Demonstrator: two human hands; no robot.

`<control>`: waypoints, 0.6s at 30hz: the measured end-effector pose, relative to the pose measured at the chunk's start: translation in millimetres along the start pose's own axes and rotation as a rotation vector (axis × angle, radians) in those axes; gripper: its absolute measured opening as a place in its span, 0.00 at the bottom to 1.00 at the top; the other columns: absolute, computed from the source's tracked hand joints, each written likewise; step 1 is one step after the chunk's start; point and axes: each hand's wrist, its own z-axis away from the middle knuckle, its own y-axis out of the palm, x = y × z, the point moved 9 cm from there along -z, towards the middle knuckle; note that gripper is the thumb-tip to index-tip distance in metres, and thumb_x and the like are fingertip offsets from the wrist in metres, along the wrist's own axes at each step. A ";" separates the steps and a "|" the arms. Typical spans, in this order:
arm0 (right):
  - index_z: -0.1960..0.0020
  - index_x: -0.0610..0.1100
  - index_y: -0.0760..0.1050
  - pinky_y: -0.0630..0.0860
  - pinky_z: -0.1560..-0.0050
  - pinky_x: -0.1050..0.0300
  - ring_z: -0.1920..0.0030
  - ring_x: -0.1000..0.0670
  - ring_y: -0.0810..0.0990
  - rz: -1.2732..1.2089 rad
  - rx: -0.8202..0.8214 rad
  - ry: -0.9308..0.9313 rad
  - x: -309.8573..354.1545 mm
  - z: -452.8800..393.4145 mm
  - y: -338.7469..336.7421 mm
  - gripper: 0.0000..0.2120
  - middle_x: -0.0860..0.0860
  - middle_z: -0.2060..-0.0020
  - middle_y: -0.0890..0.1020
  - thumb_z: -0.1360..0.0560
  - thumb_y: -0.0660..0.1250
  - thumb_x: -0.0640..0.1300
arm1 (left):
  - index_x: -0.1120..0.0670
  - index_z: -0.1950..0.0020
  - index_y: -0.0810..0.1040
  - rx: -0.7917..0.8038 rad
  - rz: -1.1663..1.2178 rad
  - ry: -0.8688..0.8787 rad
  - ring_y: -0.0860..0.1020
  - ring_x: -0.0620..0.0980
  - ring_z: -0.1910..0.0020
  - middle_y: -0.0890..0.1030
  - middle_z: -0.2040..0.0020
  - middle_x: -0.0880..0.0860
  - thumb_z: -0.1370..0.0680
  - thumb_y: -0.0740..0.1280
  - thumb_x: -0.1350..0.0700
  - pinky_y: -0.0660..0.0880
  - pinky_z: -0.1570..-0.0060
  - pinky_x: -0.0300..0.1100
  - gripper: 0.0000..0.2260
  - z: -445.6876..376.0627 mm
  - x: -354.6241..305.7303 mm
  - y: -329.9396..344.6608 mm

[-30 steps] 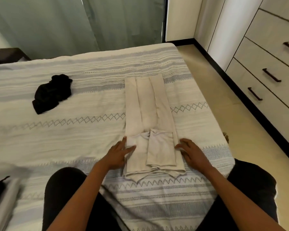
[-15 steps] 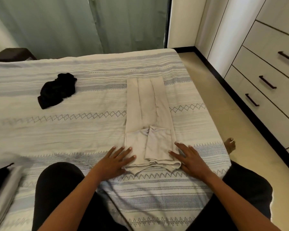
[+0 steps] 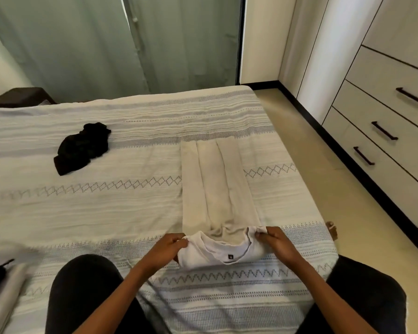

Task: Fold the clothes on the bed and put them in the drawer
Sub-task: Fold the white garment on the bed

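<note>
On the bed [image 3: 135, 213] the folded shirt [image 3: 215, 189] lies right of centre, the crumpled garment [image 3: 81, 148] well apart to its left, and the drawers [image 3: 381, 131] stand beyond the bed's right side.

A bed [image 3: 106, 213] with a white and grey patterned cover fills the room. Behind its far edge hang grey-green curtains [image 3: 121, 44]. Right of the bed lies beige floor [image 3: 348, 189], then a black skirting and cream drawers [image 3: 384, 131] with dark handles.
</note>
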 end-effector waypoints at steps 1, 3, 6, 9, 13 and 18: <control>0.49 0.43 0.86 0.76 0.45 0.50 0.47 0.46 0.85 -0.022 -0.018 0.082 -5.3 -5.4 -2.2 0.13 0.46 0.53 0.87 0.23 0.67 0.49 | 0.61 0.51 0.82 -0.021 0.119 -0.093 0.82 0.54 0.59 0.84 0.57 0.59 0.20 0.64 0.58 0.78 0.61 0.46 0.09 -2.1 7.2 0.4; 0.48 0.44 0.85 0.78 0.46 0.49 0.49 0.47 0.85 0.044 -0.043 0.193 -12.7 -16.4 -4.4 0.13 0.48 0.53 0.87 0.19 0.65 0.50 | 0.62 0.50 0.81 -0.140 0.283 -0.243 0.82 0.58 0.59 0.83 0.56 0.62 0.20 0.65 0.58 0.79 0.63 0.47 0.07 -5.7 23.7 -1.6; 0.55 0.42 0.83 0.77 0.55 0.52 0.56 0.47 0.84 0.170 -0.100 0.278 -20.6 -30.6 -7.2 0.15 0.48 0.59 0.86 0.19 0.65 0.50 | 0.59 0.52 0.80 -0.304 0.305 -0.329 0.82 0.58 0.60 0.83 0.56 0.62 0.20 0.67 0.57 0.80 0.62 0.48 0.06 -15.6 48.5 -4.0; 0.62 0.41 0.79 0.70 0.61 0.55 0.64 0.51 0.78 0.211 -0.142 0.308 -25.5 -36.1 -9.6 0.18 0.49 0.66 0.82 0.20 0.66 0.52 | 0.54 0.56 0.80 -0.402 0.132 -0.285 0.81 0.56 0.56 0.83 0.55 0.56 0.21 0.68 0.52 0.80 0.54 0.53 0.07 -18.9 53.1 -6.8; 0.64 0.41 0.76 0.68 0.63 0.56 0.66 0.51 0.76 0.213 -0.169 0.282 -26.0 -39.8 -11.2 0.17 0.50 0.68 0.79 0.20 0.66 0.49 | 0.54 0.57 0.78 -0.526 0.087 -0.219 0.78 0.53 0.56 0.81 0.57 0.53 0.19 0.65 0.53 0.70 0.60 0.44 0.08 -14.6 37.8 -8.3; 0.68 0.46 0.65 0.61 0.69 0.60 0.71 0.55 0.65 0.083 -0.227 0.170 6.8 -59.6 -12.1 0.20 0.55 0.75 0.67 0.20 0.68 0.47 | 0.53 0.51 0.78 -0.611 0.187 -0.089 0.79 0.52 0.53 0.82 0.54 0.52 0.17 0.62 0.52 0.73 0.55 0.48 0.08 -33.1 8.4 -16.3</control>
